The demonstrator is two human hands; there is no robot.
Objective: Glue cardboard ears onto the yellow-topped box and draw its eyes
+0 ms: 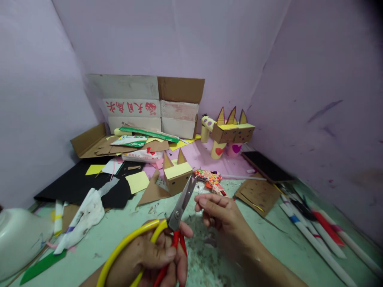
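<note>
My left hand (152,255) is wrapped round a pair of scissors (176,215) with yellow and red handles. The blades point up and away, with their tips slightly apart. Just right of the blades, my right hand (221,211) has thumb and forefinger pinched together; anything between them is too small to make out. Behind the scissors' tips stands a small cardboard box head (178,181) with two pointed ears and a yellow paper top. A cut cardboard scrap (154,191) lies against its left side. Beyond my right fingers is a floral-patterned piece (211,178).
Two box-headed figures (233,133) stand at the back right, near a dark flat slab (267,165). An opened carton (134,107) leans at the back. Markers (314,235) and cardboard (257,195) lie right; a white bowl (20,239) and stained tissue (86,215) lie left.
</note>
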